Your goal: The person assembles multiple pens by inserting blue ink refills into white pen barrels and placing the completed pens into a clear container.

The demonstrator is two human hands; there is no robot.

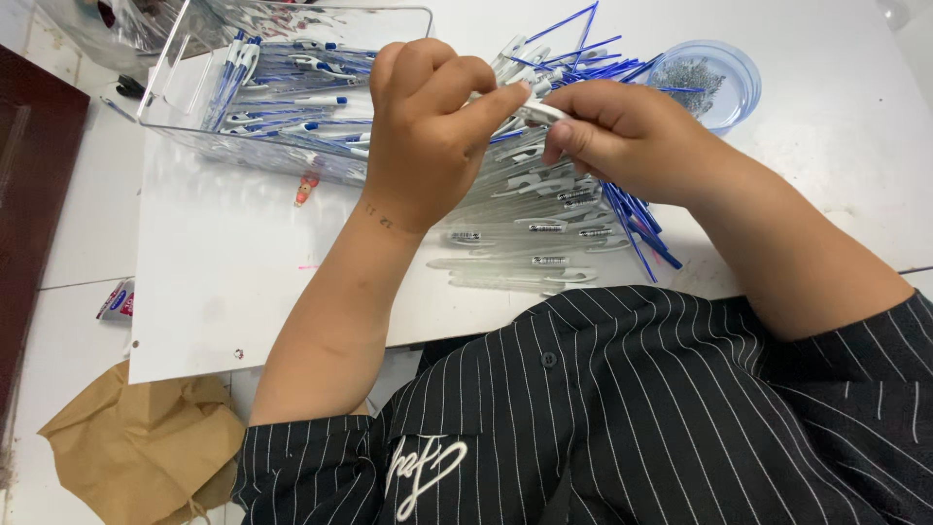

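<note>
Left hand [428,126] and right hand [612,136] pinch one clear pen barrel [537,110] together above the barrel pile [530,228]; a small red-blue packet [117,299] lies far left.

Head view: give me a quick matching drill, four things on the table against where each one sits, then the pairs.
Things:
1. clear bin
2. round dish
3. paper bag
4. pen barrels

Places:
A. lower left, off the white sheet
B. far right, holding small metal bits
C. under both hands, in a pile
D. far left, holding finished pens

Pairs: 1-D, 2-B, 3-A, 4-C
</note>
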